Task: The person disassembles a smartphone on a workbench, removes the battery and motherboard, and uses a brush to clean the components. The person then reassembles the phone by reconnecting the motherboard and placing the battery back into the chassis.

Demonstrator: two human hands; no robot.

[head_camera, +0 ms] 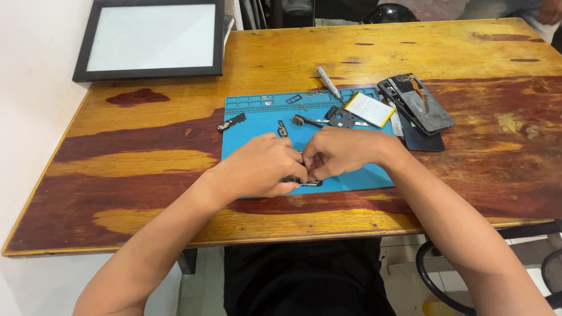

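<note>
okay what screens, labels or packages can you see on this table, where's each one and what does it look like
Framed panel: table's far left corner, lying flat, rectangular, black frame, pale blank face.
Battery: far right end of the blue mat, flat rectangle, white label face, yellow edge.
Opened phone: right of the mat, dark slabs stacked, no lit screen.

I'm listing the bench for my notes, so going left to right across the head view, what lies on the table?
Black framed panel → small dark part off the blue mat's left edge → left hand → right hand → white-and-yellow battery → opened phone.
</note>
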